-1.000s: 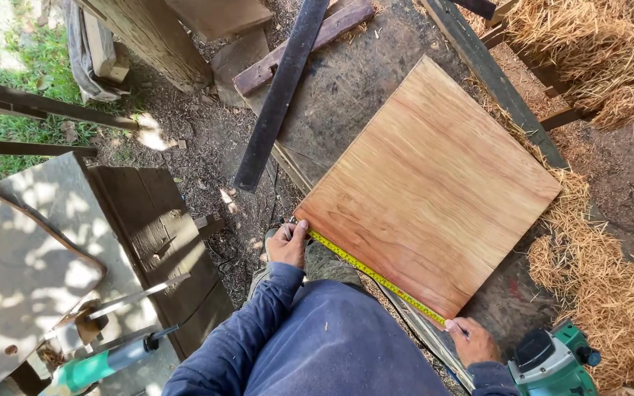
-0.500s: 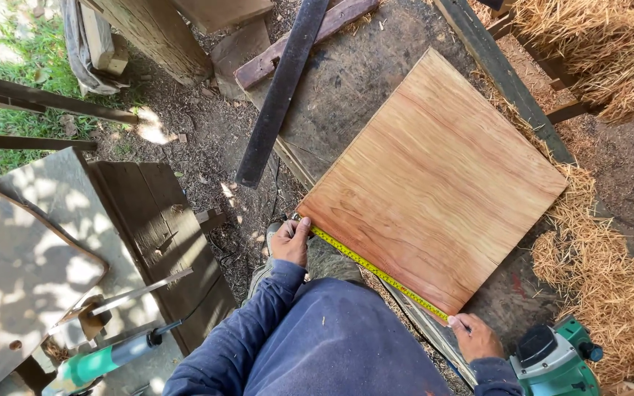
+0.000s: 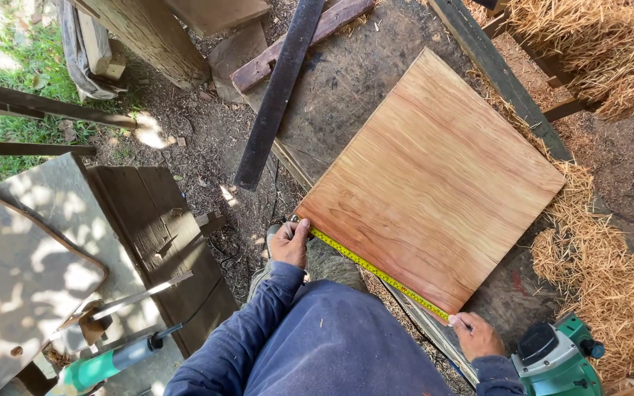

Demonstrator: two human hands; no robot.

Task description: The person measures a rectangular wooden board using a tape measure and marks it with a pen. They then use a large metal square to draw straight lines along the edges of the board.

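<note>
Head camera, looking straight down: a person in a dark blue long-sleeved top stretches a yellow tape measure (image 3: 379,273) along the near edge of a square reddish-brown wooden board (image 3: 434,183). The board lies flat on a weathered dark bench (image 3: 346,81), turned so that one corner points toward the person. The left hand (image 3: 290,243) presses one end of the tape against the board's left corner, its grip pinched on the tape with the thumb on top. The right hand (image 3: 476,336) pins the other end at the board's near corner, fingers pressed together on the tape; the tape's case cannot be made out. Between the two hands the tape runs taut and touches the board's edge all the way.

Just right of the right hand sits a green and black power tool (image 3: 559,359), partly cut off by the frame. Heaps of dry straw (image 3: 610,293) lie along the right side. A long dark plank (image 3: 277,95) rests diagonally across the bench's far left edge, well apart from the board. At the lower left, a teal-handled tool (image 3: 104,364) lies on a grey, sun-dappled slab (image 3: 16,264), beside a dark wooden panel (image 3: 159,235). Bare earth with wood chips covers the ground (image 3: 199,139) between them, and grass (image 3: 9,81) shows at the upper left.
</note>
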